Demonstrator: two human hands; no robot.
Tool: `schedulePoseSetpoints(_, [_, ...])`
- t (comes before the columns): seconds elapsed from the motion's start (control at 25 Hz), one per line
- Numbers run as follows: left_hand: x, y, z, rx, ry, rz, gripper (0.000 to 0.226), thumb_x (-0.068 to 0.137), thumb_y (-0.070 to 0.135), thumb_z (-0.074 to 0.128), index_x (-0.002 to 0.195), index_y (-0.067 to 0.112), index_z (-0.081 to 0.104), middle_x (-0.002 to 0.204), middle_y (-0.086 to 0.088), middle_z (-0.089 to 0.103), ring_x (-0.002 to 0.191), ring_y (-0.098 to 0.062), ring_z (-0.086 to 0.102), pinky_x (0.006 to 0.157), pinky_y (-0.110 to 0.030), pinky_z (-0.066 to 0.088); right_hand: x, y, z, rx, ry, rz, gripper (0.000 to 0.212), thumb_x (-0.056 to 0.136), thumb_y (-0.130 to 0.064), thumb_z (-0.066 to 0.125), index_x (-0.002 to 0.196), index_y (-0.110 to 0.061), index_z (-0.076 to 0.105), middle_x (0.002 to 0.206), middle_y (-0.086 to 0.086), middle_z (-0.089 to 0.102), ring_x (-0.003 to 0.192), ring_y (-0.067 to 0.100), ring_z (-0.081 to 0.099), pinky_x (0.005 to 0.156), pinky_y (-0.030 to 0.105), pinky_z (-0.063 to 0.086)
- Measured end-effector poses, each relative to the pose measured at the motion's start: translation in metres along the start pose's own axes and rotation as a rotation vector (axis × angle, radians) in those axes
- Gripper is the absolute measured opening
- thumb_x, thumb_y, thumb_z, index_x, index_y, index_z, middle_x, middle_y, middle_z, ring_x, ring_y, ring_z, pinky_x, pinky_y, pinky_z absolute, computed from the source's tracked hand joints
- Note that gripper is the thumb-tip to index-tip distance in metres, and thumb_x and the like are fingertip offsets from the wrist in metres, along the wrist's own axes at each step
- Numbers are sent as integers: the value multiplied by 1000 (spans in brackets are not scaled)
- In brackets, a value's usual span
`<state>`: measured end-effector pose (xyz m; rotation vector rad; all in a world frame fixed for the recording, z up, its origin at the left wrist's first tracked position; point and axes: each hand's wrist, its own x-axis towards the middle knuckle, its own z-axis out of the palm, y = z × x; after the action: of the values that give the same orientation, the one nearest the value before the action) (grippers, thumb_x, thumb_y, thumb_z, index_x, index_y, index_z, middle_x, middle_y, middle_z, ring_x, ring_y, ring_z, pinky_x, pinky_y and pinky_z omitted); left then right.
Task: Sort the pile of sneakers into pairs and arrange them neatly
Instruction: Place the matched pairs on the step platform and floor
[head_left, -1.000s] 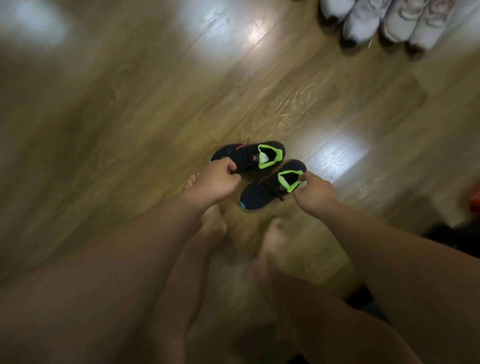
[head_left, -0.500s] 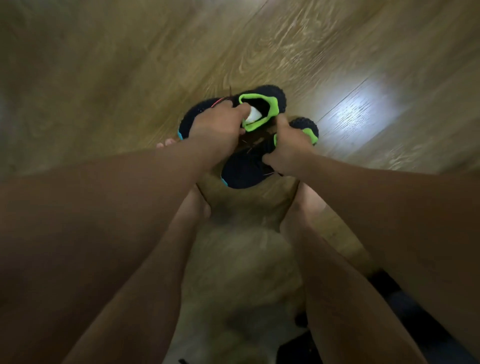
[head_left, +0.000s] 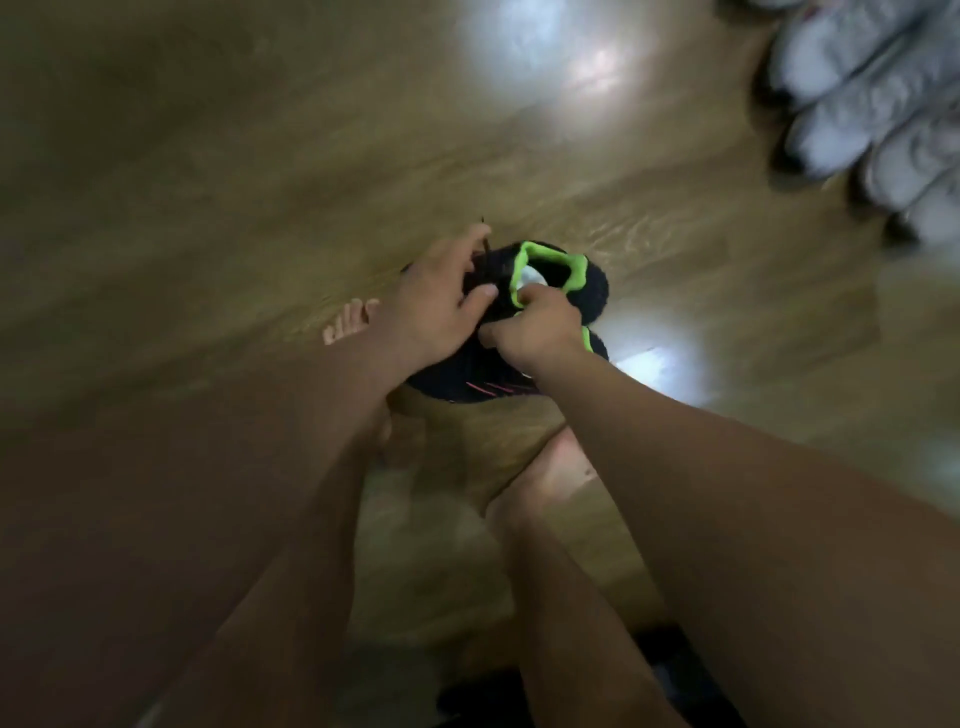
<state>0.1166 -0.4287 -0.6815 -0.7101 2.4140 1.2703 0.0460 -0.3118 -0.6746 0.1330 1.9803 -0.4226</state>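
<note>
Two black sneakers with neon-green collars are pressed together above the wooden floor in the middle of the head view. The far black sneaker (head_left: 589, 283) shows its green opening. My left hand (head_left: 434, 304) grips this sneaker over its laces, thumb across the top. The near black sneaker (head_left: 470, 382), with pink stripes on its side, lies mostly under my hands. My right hand (head_left: 535, 332) is curled in a fist and pinches the green collars where the two shoes meet. The picture is blurred by motion.
A row of several white-grey sneakers (head_left: 857, 109) stands on the floor at the upper right. My bare feet (head_left: 550, 467) are on the wooden floor (head_left: 260, 156) just below the held shoes. Something dark (head_left: 670, 670) lies at the bottom edge.
My hands have drawn closer and the two black sneakers are now pressed against each other. The view has swung, bringing the white sneakers back in at the upper right.
</note>
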Motion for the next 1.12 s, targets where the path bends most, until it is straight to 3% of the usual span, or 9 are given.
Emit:
schedulePoseSetpoints(0.08, [-25,-19,-32,-118,288,-248,46,94,32,53,137,18,43,110,-4,55,84,-16,55,84,-31,44,-22,-35,3,195,8,59,50,73,-20,78,118,-15,59,106,7,61,101,29,61,77,33,51])
schedulePoseSetpoints(0.16, [-56,-56,-66,-290,496,-535,46,94,36,52,135,15,46,112,-9,59,97,-25,59,90,-38,47,-46,-69,20,439,-12,123,42,74,-11,79,108,-15,55,101,8,63,87,24,62,68,35,52])
schedulePoseSetpoints(0.28, [-103,-97,-105,-513,503,-850,41,94,35,55,130,18,48,118,-7,57,104,-25,58,90,-39,48,-70,-121,62,687,-97,181,59,77,-2,76,130,-13,51,112,13,67,82,23,66,61,32,52])
schedulePoseSetpoints(0.36, [-133,-113,-133,-579,453,-824,42,90,28,62,130,21,48,119,-3,53,97,-19,58,84,-33,49,-83,-164,104,789,-135,206,54,80,0,73,129,-11,55,112,14,69,85,26,69,55,31,54])
schedulePoseSetpoints(0.48, [-175,-130,-177,-542,391,-650,61,82,25,71,136,23,42,124,-1,46,94,-12,54,76,-21,45,-112,-226,176,741,-164,250,45,81,-6,75,123,-11,61,115,13,69,96,29,68,56,33,56])
schedulePoseSetpoints(0.68, [-221,-196,-265,-662,521,-734,75,77,39,70,140,27,30,135,-1,42,114,-21,53,91,-41,50,-164,-334,298,598,-225,209,41,80,-10,76,119,-11,62,111,10,69,98,30,66,67,39,56])
schedulePoseSetpoints(0.88, [-263,-271,-356,-566,699,-1057,56,88,33,60,135,23,31,120,-4,53,99,-25,59,69,-33,43,-207,-417,410,385,-389,121,48,74,-3,77,120,-11,63,110,15,72,96,35,70,63,44,60])
schedulePoseSetpoints(1.0, [-291,-313,-389,-583,730,-1226,54,88,43,55,133,21,34,120,-3,55,102,-24,60,76,-34,47,-226,-456,481,213,-513,110,51,71,-1,77,119,-10,64,112,18,71,97,40,69,76,57,57])
schedulePoseSetpoints(1.12, [-319,-357,-412,-655,855,-1307,57,86,51,50,133,22,37,117,-2,57,103,-25,60,83,-38,50,-250,-491,542,62,-511,50,42,78,0,72,117,-14,65,109,16,72,98,39,69,69,50,59])
